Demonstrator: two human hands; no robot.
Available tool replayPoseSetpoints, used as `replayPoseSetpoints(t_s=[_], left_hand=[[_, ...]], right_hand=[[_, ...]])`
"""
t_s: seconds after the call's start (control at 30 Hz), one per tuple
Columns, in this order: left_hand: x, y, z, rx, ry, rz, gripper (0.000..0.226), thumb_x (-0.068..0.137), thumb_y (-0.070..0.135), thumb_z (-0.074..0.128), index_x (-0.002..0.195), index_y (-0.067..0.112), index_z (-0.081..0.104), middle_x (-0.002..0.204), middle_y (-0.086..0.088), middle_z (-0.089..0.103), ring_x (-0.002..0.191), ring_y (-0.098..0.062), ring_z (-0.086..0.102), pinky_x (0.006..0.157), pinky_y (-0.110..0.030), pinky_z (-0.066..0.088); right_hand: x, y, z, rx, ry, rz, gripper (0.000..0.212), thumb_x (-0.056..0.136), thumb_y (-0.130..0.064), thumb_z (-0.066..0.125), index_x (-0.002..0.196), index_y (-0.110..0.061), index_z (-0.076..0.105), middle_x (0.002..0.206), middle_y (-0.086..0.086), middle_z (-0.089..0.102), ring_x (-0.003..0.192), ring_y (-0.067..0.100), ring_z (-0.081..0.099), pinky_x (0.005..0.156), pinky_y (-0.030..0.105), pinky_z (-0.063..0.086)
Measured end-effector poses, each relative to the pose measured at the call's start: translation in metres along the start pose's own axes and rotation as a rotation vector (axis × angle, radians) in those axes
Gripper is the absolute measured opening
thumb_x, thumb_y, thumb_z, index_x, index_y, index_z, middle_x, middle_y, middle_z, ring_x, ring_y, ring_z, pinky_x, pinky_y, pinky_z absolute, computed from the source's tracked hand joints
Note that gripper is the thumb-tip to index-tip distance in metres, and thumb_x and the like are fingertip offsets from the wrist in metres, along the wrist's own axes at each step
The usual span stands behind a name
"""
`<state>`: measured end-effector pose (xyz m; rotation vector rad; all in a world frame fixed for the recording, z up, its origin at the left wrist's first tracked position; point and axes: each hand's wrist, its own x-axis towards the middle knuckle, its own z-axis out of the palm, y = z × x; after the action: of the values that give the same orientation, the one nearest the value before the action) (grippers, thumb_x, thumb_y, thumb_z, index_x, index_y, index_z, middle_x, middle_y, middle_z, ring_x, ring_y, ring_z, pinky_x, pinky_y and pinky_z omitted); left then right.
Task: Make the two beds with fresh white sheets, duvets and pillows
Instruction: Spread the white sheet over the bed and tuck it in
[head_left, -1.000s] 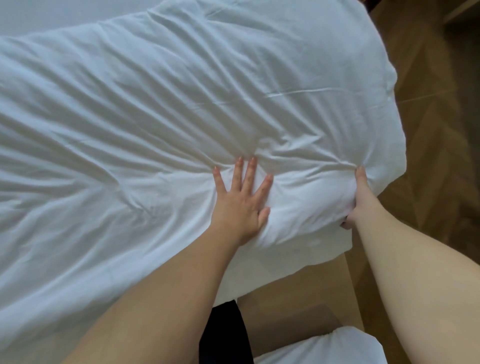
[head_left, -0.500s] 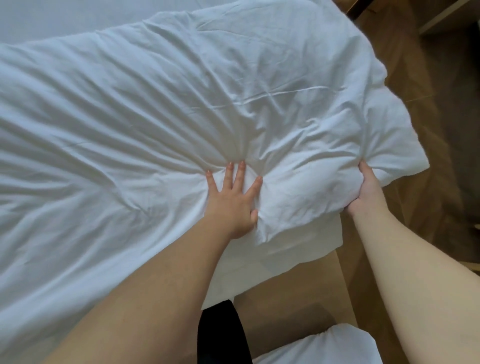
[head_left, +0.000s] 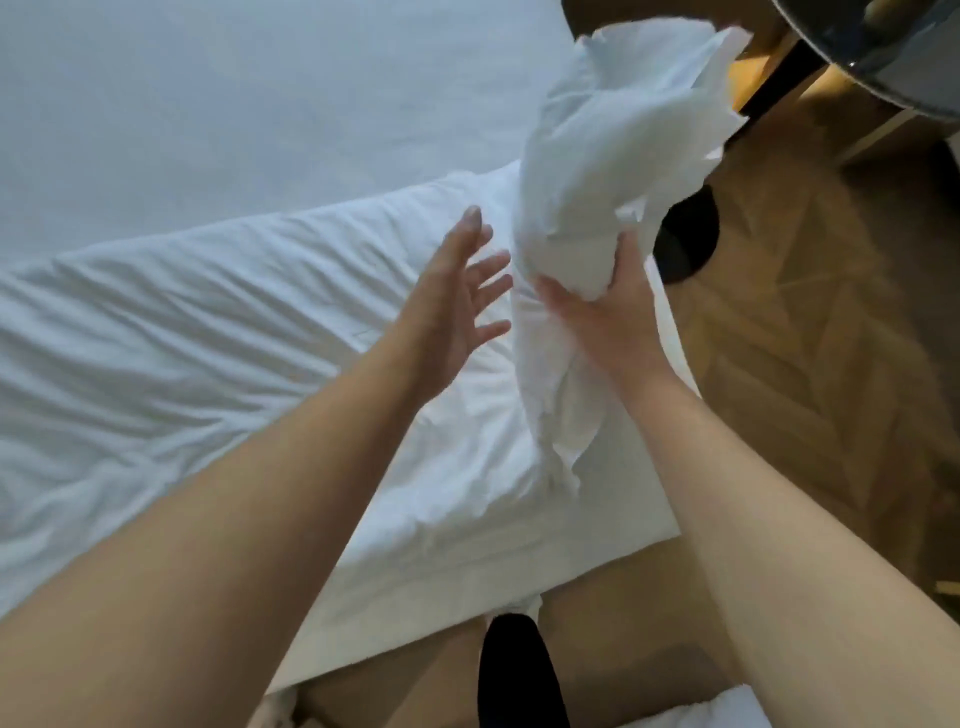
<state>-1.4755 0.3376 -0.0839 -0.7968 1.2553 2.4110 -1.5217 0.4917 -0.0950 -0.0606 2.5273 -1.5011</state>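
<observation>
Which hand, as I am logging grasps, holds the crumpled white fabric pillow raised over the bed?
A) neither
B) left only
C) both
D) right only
D: the right hand curls its grip round the lower part of the crumpled white fabric pillow, while the left hand is open, fingers spread, beside it.

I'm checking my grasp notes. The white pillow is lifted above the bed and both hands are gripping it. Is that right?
Not quite. Only the right hand grips the white pillow. The left hand is open with its fingers spread, beside the pillow but not gripping it. The rest holds: the pillow is lifted above the bed, as the head view shows.
</observation>
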Motion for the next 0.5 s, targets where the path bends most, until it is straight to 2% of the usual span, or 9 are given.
replayPoseSetpoints(t_s=[0.07,0.13,0.2,0.27,0.33,0.43,0.5], left_hand=[[-0.028,0.041,-0.034,-0.013,-0.013,0.045,0.074,0.086,0.07,0.039,0.146,0.026,0.038,0.14,-0.006,0.053,0.126,-0.025,0.054,0.103,-0.054,0.041],[-0.058,0.07,-0.074,0.037,0.008,0.049,0.073,0.088,0.073,0.033,0.141,0.025,0.046,0.131,-0.007,0.062,0.116,-0.028,0.063,0.098,-0.055,0.046],[-0.089,0.085,-0.114,0.068,0.058,0.034,0.077,0.085,0.076,0.033,0.139,0.024,0.05,0.127,-0.008,0.064,0.112,-0.029,0.065,0.096,-0.056,0.048],[-0.12,0.093,-0.153,0.053,0.106,0.027,0.081,0.084,0.078,0.034,0.138,0.022,0.052,0.128,-0.01,0.063,0.112,-0.031,0.064,0.096,-0.057,0.048],[-0.151,0.099,-0.191,0.009,0.174,0.026,0.081,0.084,0.078,0.035,0.134,0.018,0.056,0.128,-0.011,0.063,0.112,-0.033,0.064,0.096,-0.058,0.048],[-0.192,0.097,-0.256,-0.032,0.293,-0.011,0.081,0.083,0.075,0.043,0.132,0.012,0.058,0.123,-0.014,0.063,0.111,-0.037,0.064,0.094,-0.06,0.048],[-0.219,0.085,-0.303,-0.036,0.327,-0.072,0.086,0.077,0.074,0.046,0.134,0.011,0.057,0.128,-0.018,0.059,0.116,-0.038,0.061,0.095,-0.059,0.048]], right_hand=[[-0.022,-0.031,0.031,-0.058,-0.098,-0.067,0.056,0.077,-0.033,0.08,0.118,-0.033,0.041,0.092,-0.034,0.057,0.084,-0.013,0.056,0.074,0.011,0.045],[-0.046,-0.058,0.065,-0.092,-0.19,-0.159,0.059,0.078,-0.033,0.081,0.12,-0.026,0.041,0.091,-0.033,0.055,0.078,-0.003,0.057,0.068,0.008,0.041],[-0.069,-0.081,0.098,-0.094,-0.262,-0.249,0.06,0.078,-0.03,0.081,0.121,-0.017,0.041,0.091,-0.023,0.057,0.078,0.008,0.06,0.066,0.014,0.043],[-0.087,-0.102,0.13,-0.092,-0.328,-0.309,0.06,0.078,-0.027,0.081,0.121,-0.015,0.041,0.087,-0.016,0.058,0.075,0.014,0.062,0.065,0.023,0.047],[-0.105,-0.123,0.165,-0.091,-0.409,-0.362,0.06,0.077,-0.025,0.08,0.122,-0.014,0.041,0.086,-0.016,0.058,0.072,0.013,0.062,0.063,0.023,0.047],[-0.133,-0.142,0.219,-0.087,-0.556,-0.404,0.059,0.078,-0.022,0.079,0.122,-0.015,0.041,0.089,-0.015,0.057,0.072,0.009,0.058,0.063,0.013,0.043],[-0.156,-0.144,0.254,-0.139,-0.695,-0.409,0.057,0.079,-0.021,0.076,0.124,-0.015,0.041,0.09,-0.015,0.057,0.075,0.009,0.056,0.062,0.014,0.04]])
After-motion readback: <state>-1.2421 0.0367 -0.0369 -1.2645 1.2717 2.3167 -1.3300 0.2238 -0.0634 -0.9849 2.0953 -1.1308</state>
